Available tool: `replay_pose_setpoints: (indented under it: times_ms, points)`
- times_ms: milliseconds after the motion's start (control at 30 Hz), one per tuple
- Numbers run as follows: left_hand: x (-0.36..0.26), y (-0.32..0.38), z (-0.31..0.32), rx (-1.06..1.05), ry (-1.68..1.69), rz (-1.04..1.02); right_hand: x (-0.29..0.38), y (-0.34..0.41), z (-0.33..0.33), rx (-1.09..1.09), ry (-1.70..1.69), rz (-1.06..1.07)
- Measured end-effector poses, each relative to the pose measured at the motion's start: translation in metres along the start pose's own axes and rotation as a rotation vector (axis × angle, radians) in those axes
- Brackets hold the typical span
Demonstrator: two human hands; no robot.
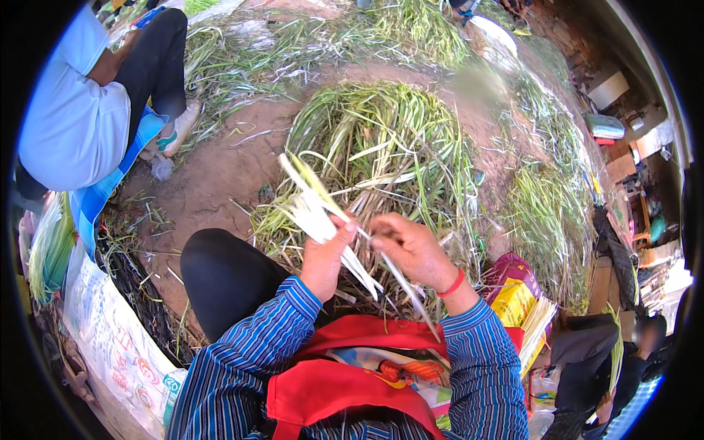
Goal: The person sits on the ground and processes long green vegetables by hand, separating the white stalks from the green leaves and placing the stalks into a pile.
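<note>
My left hand (325, 258) grips a small bundle of trimmed white plant stalks (313, 219), fanned towards the upper left. Its thumb presses on a yellow-green stalk (308, 179) lying along them. Just to the right, my right hand (410, 246), blurred and wearing a red wrist cord (452, 284), pinches a long pale strip of stalk (404, 289) that hangs towards my lap. A large heap of long green leaves with pale stems (379, 126) lies on the ground before both hands. A red apron (346, 385) covers my lap.
A seated person in a pale shirt (77, 132) is at the left, above a white printed sack (115, 341). A purple and yellow bag (511, 291) holds cut pale stalks (536, 324) at my right. Another person (627, 363) sits at the lower right. More leaves (544, 214) cover the dirt floor.
</note>
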State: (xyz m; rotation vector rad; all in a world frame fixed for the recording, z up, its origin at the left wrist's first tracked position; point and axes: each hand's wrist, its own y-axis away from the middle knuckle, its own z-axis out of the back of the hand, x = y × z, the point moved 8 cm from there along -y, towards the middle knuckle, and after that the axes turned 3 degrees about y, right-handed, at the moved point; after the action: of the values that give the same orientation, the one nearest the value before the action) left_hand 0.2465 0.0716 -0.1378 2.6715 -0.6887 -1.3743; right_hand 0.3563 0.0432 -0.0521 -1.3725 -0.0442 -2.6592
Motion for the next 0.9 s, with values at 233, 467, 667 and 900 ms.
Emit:
replay_pose_setpoints:
  times_ms: [233,467,667,900]
  points:
    - [-0.053,-0.017,0.064,-0.347,0.386,-0.23,-0.122,0.082,0.067,-0.112,0.603,-0.196]
    - [-0.086,-0.015,0.082,-0.408,0.52,-0.364,-0.216,0.168,0.118,0.177,1.036,-1.003]
    - [-0.07,-0.015,0.065,-0.33,0.516,-0.223,-0.069,0.056,0.037,-0.087,0.033,-0.209]
    - [-0.07,-0.012,0.05,-0.139,0.373,-0.157,-0.032,0.033,-0.049,0.198,0.044,-0.31]
